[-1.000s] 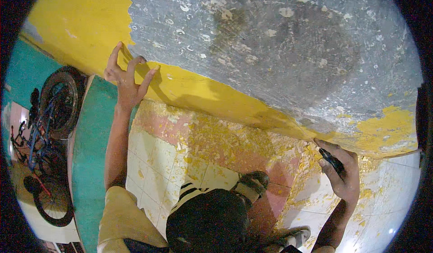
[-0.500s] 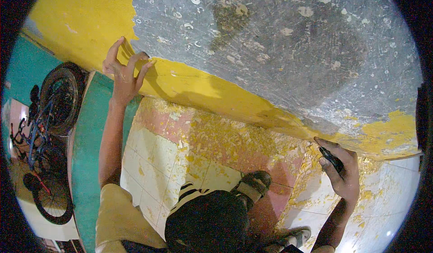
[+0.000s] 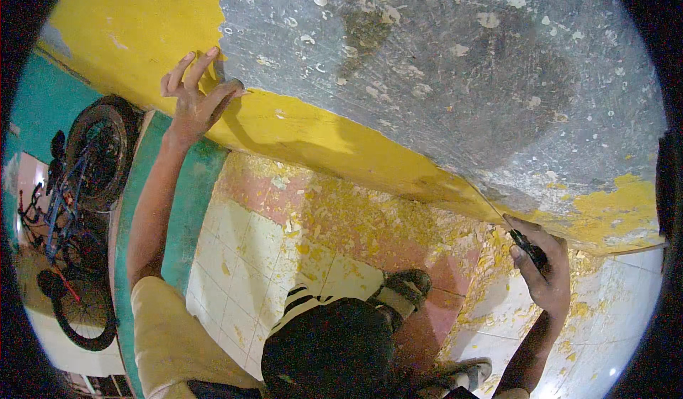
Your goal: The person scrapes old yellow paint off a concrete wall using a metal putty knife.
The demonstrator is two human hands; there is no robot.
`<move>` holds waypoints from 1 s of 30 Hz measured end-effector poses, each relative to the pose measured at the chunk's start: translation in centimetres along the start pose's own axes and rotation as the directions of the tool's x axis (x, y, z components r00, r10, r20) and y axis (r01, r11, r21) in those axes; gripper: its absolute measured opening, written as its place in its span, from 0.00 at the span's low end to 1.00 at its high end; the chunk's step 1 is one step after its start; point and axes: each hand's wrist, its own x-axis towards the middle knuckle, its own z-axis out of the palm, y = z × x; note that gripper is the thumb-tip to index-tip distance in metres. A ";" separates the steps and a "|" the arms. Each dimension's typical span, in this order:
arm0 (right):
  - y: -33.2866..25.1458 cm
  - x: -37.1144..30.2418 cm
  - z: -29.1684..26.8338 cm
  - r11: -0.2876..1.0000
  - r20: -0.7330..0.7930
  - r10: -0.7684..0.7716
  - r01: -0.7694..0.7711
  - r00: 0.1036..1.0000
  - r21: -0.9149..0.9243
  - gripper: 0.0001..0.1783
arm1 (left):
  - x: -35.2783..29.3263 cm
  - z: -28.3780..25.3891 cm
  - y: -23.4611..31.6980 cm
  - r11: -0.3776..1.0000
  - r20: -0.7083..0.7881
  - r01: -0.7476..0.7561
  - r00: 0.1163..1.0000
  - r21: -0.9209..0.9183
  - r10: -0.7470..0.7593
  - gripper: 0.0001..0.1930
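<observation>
Holding a black tool (image 3: 528,249) tight, my right hand (image 3: 551,271) is near the bottom edge of the wall (image 3: 462,107). Far left along the wall, by the edge of the yellow paint (image 3: 284,125), my left hand (image 3: 193,107) has some fingers apart; I can't tell if its thumb pinches anything. Yellow chips (image 3: 356,210) lie on the floor (image 3: 235,239) below the wall.

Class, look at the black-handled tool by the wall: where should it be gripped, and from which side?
Probably best by its black handle, coming from the picture's lower right, where the person's right hand holds it. The handle is the thick part; a thin, pale strip seems to run from it up and left along the wall, so fingers should stay off that end.
</observation>
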 end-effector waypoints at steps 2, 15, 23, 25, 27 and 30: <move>0.3 0.0 0.1 0.999 -0.027 -0.043 0.043 0.999 0.009 0.19 | 0.3 -0.2 -0.1 1.000 0.015 -0.023 1.000 0.008 0.023 0.12; 0.7 0.1 -0.1 1.000 -0.037 -0.030 0.030 0.999 -0.004 0.20 | -0.6 -2.5 -0.5 0.998 0.172 -0.066 0.983 0.009 0.063 0.09; 1.1 0.2 0.2 0.999 -0.022 -0.045 0.044 0.999 -0.016 0.20 | -1.2 -2.9 0.0 0.993 0.277 -0.082 0.956 -0.083 0.102 0.17; 1.1 0.4 0.3 0.998 -0.010 -0.057 0.057 0.998 -0.010 0.20 | -1.3 -2.3 0.4 0.993 0.262 0.029 0.965 -0.110 0.001 0.20; 1.0 0.3 0.4 0.998 -0.015 -0.059 0.059 0.998 -0.009 0.20 | -1.1 -2.0 0.3 0.995 0.225 0.041 0.974 -0.093 -0.019 0.20; 1.0 0.3 0.5 0.999 -0.018 -0.053 0.053 0.998 -0.007 0.19 | -0.5 -1.5 -0.2 0.994 0.186 0.050 0.982 -0.099 -0.031 0.21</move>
